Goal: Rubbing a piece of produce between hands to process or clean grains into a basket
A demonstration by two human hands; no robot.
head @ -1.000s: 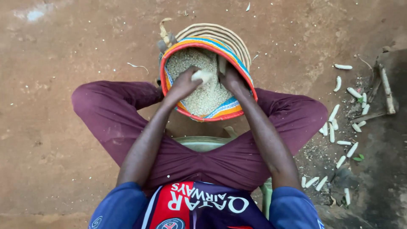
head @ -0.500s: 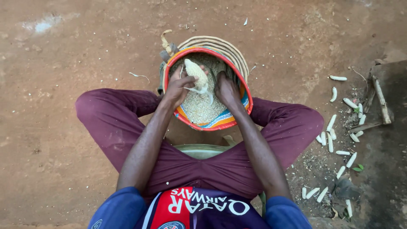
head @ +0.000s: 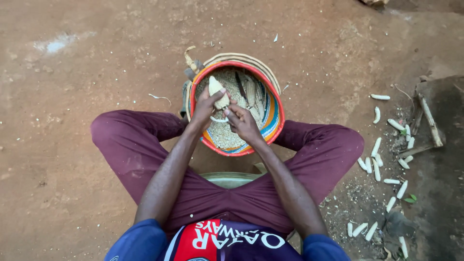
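Grip: left hand (head: 205, 107) is clamping the maize cob (head: 217, 92) over the woven basket (head: 270, 126), right hand (head: 243, 123) pinching at its base | Risk: kernels could be flying past the rim | Room: bare dirt ground (head: 96, 72) lying open, stripped cobs (head: 382, 169) crowding the right.

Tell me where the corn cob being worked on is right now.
In the head view, the corn cob is upper centre, held in the left hand over the kernels inside the striped basket, with the right hand just beside it.
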